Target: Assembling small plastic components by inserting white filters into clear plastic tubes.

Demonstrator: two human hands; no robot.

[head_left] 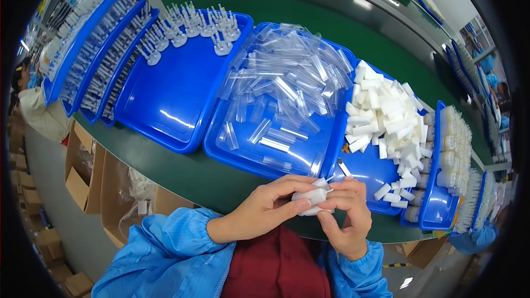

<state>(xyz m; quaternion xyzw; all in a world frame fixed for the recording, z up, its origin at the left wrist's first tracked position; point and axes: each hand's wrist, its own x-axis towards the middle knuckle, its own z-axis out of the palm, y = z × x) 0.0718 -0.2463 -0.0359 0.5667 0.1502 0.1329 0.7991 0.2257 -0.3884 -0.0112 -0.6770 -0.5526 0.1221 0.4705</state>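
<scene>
Both of my hands meet in front of my body, just over the near edge of the trays. My left hand (269,201) is closed round a small white assembly (313,194), which looks like several white blocks with thin prongs standing out of it. From the other side my right hand (349,212) pinches the same assembly, its fingertips on the prong ends. My fingers hide part of the assembly. Close beyond my right hand lies a small tool with a dark tip (344,167), on the blue tray (367,174) with a heap of loose white blocks (389,107).
A middle blue tray (301,160) holds clear plastic tubes (292,72). Left of it, another blue tray (171,99) carries clear pronged bases (223,47); stacked trays (91,60) of similar parts stand farther left. At right, a blue tray (436,209) holds capped clear pieces. Cardboard boxes (85,182) sit below the green table.
</scene>
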